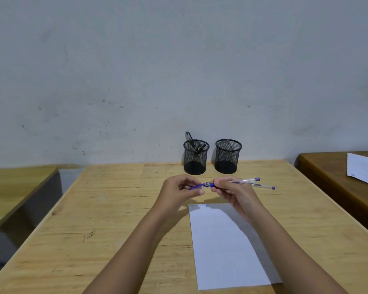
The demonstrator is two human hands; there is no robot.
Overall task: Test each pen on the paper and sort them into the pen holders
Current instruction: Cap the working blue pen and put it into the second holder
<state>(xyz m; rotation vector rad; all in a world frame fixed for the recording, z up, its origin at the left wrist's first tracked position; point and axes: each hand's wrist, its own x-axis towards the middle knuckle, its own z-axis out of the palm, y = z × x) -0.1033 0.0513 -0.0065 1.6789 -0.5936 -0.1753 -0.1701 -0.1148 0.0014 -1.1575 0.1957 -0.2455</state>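
Item 1: light wooden bench (115, 209), set against a scuffed grey wall (179, 60). Item 2: white paper sheet (225, 251), flat on bench, R of centre, w/ a line of faint scribbles along its far edge. Item 3: left black wire-mesh pen holder (196, 160), upright at far edge of bench by the wall, holding dark pens (190, 139) that lean and stick out over the rim. Item 4: right black wire-mesh pen holder (227, 158), upright, just beside the first, not touching. Item 5: clear-barrelled pen (242, 181) w/ blue end plug, approx. level, raised over the bench btwn holders and paper; right hand (229, 192) pinches its front end, fingers curled. Item 6: blue pen cap (199, 185), pinched btwn thumb and fingers of left hand (179, 189), in line w/ the pen's blue front end and just beside it; cannot tell if seated or off. Item 7: second clear pen (263, 186), blue end plug, showing beyond the right hand; cannot tell whether held or lying on bench. Item 8: darker wooden bench (327, 177) at R, carrying a white sheet (363, 168).
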